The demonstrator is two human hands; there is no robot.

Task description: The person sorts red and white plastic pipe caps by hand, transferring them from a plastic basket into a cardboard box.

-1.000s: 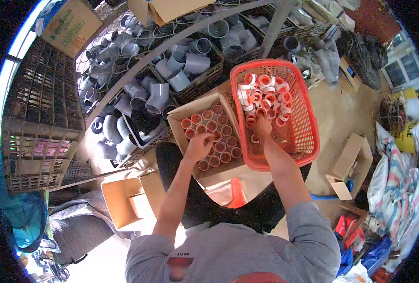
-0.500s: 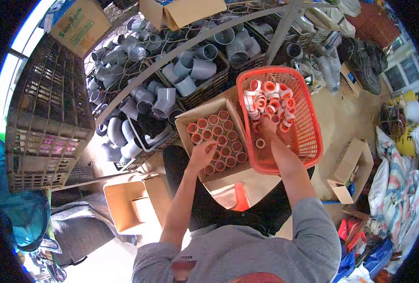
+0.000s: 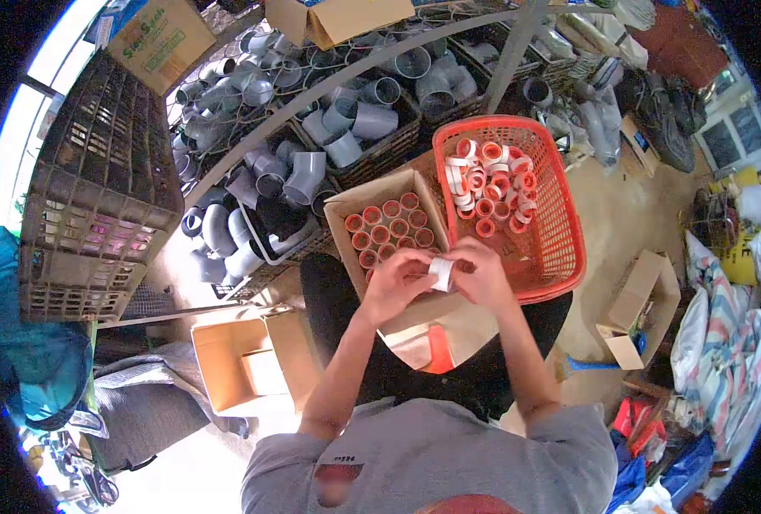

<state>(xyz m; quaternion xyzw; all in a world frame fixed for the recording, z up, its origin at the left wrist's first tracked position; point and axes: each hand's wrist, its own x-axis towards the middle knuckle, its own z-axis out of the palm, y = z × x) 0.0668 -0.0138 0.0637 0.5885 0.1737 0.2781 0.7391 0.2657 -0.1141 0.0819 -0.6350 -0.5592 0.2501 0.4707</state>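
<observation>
My left hand [image 3: 388, 287] and my right hand [image 3: 484, 274] meet over the near right part of an open cardboard box [image 3: 340, 228]. Between their fingertips is a short white cylinder [image 3: 440, 273], which looks like a white tape roll; both hands pinch it. Rows of upright rolls with red-orange cores [image 3: 380, 234] fill the visible part of the box; my hands hide the near part. Right beside the box, a red plastic basket [image 3: 560, 224] holds a loose heap of white rolls with red-orange cores [image 3: 492, 184].
Crates of grey pipe fittings [image 3: 304, 176] stand behind a metal bar ahead. A dark plastic crate [image 3: 98, 197] is at left, above an open cardboard box [image 3: 218, 368]. Another cardboard box [image 3: 638, 308] lies at right near striped sacking [image 3: 706, 317].
My right hand has come out of the basket and moved left to my left hand. A white tape roll is now between both hands above the box.
</observation>
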